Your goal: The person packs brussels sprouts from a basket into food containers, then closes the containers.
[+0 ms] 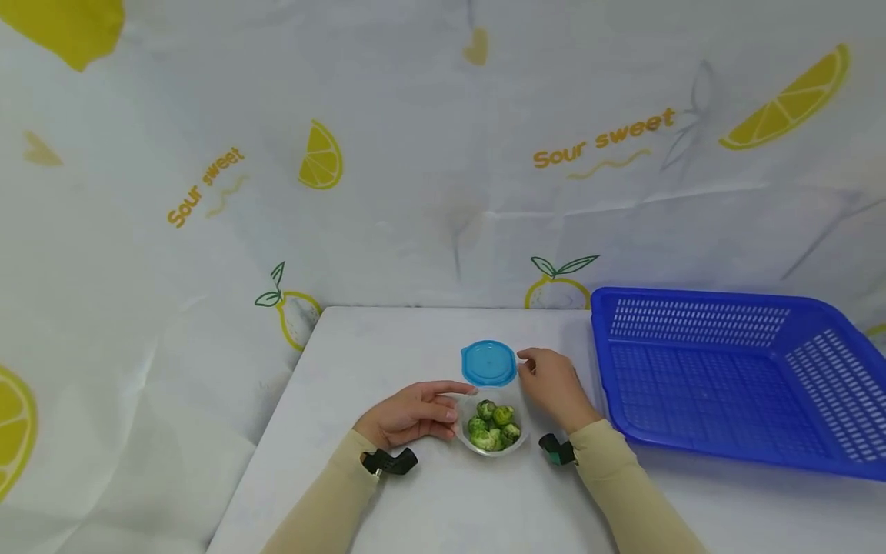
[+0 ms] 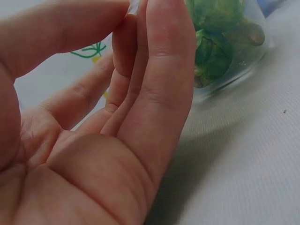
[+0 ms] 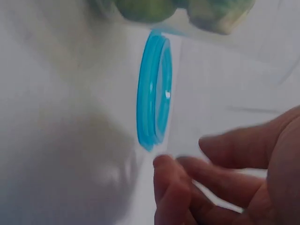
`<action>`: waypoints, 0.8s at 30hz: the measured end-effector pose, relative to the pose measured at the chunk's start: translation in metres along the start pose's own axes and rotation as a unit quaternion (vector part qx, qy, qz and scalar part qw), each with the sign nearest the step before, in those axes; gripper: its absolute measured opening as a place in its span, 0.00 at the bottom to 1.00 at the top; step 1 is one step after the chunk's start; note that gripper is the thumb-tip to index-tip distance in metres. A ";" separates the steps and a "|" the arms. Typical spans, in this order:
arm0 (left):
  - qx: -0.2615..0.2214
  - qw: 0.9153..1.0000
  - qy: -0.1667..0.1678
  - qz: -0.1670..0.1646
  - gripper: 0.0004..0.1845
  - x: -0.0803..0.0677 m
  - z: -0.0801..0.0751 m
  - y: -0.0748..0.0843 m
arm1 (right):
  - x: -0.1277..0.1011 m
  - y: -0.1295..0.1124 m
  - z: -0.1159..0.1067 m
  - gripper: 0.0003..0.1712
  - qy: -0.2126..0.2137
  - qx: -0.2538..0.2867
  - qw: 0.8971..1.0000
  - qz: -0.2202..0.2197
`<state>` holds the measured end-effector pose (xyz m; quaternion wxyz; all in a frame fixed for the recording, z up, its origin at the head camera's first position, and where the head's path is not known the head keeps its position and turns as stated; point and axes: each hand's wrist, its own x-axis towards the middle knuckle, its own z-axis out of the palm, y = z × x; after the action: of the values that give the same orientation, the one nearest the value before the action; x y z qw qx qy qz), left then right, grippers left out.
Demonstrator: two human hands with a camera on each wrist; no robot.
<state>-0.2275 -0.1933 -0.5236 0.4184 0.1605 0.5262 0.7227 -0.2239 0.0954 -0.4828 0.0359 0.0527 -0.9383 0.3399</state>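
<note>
Left hand (image 1: pixel 408 415) pinches the rim of the sprout tub (image 1: pixel 493 428); right hand (image 1: pixel 554 387), fingers loosely spread, nears the lid (image 1: pixel 488 363), best gripped by its edge.

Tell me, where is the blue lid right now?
In the head view the blue lid lies flat on the white table, just behind the clear container of green sprouts, with the right hand close beside it.

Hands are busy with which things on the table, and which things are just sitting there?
In use:
- clear tub of green sprouts, left hand at its rim
- blue lid, lying flat beyond the tub, right hand just beside it

Just lying about:
- blue basket, off to the right
- white table
</note>
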 end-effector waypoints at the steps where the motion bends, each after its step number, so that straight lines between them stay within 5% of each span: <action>1: 0.003 1.000 0.001 -0.003 0.32 0.000 0.000 0.000 | 0.002 0.002 0.001 0.19 -0.004 -0.001 1.000 0.002; 5: 0.027 0.999 0.016 -0.015 0.31 -0.002 -0.001 0.007 | 0.008 0.007 0.004 0.21 -0.029 0.013 0.999 0.016; 9: 0.081 0.993 0.085 -0.028 0.27 0.000 -0.006 0.021 | 0.013 0.014 0.006 0.23 -0.051 0.022 0.998 0.021; 15: 0.150 0.960 0.231 -0.043 0.23 0.029 -0.012 0.044 | 0.017 0.020 0.008 0.25 -0.058 0.023 0.998 0.019; 24: 0.189 0.927 0.311 -0.087 0.19 0.056 0.010 0.059 | 0.016 0.021 0.012 0.24 -0.067 0.045 0.996 0.026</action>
<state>-0.2804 -0.1491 -0.4788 0.2566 -0.0426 0.7684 0.5847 -0.2424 0.1028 -0.5041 -0.0380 0.0528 -0.9234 0.3782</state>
